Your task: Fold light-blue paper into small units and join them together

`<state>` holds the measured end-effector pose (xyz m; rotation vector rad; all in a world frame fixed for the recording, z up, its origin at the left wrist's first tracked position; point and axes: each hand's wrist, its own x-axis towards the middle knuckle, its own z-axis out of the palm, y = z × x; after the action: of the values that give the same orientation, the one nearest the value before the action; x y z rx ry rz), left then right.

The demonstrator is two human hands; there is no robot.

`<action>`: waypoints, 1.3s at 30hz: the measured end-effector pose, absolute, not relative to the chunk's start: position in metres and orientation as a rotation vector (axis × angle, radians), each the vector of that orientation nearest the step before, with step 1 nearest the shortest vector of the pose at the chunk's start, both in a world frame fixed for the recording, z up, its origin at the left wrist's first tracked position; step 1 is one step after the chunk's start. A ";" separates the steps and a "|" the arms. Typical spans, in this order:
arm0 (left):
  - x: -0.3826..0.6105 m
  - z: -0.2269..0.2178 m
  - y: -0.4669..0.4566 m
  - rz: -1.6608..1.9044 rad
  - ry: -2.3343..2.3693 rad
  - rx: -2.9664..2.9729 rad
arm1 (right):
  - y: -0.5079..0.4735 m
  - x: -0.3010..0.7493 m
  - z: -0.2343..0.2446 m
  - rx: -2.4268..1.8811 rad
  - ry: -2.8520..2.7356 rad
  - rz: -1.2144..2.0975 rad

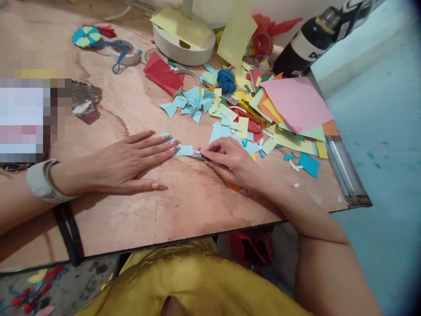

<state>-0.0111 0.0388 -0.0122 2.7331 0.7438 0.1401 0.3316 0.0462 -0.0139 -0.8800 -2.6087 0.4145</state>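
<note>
My left hand (141, 162) lies flat on the wooden table, fingers stretched out. Its fingertips press on a light blue paper piece (183, 150) that sticks out past them to the right; part of the paper is hidden beneath the fingers. My right hand (232, 162) pinches a small cutter blade (198, 154), whose grey metal tip touches the right end of that paper. The grip covers most of the blade. Just beyond the hands lie folded light blue paper pieces (194, 100) and loose pale scraps. An orange paper (232, 186) shows partly under my right hand.
Red-handled scissors (253, 123) rest among scraps, near blue yarn (226, 80). A stack of coloured paper (296, 103) and a black bottle (304, 44) stand at the right, before a blue wall. A white round base (184, 50) and a tape roll (126, 52) are behind.
</note>
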 end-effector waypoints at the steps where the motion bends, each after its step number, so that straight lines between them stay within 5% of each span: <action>1: -0.011 -0.012 0.039 0.148 0.745 2.729 | 0.046 0.331 -0.014 -0.876 -2.608 0.402; 39: -0.018 -0.005 0.048 0.217 0.765 2.556 | 0.042 0.322 -0.018 -0.805 -2.563 0.300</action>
<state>-0.0179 0.0477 -0.0051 2.5558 0.7651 0.2169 0.3222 0.0421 -0.0178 -0.8053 -2.5629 0.2996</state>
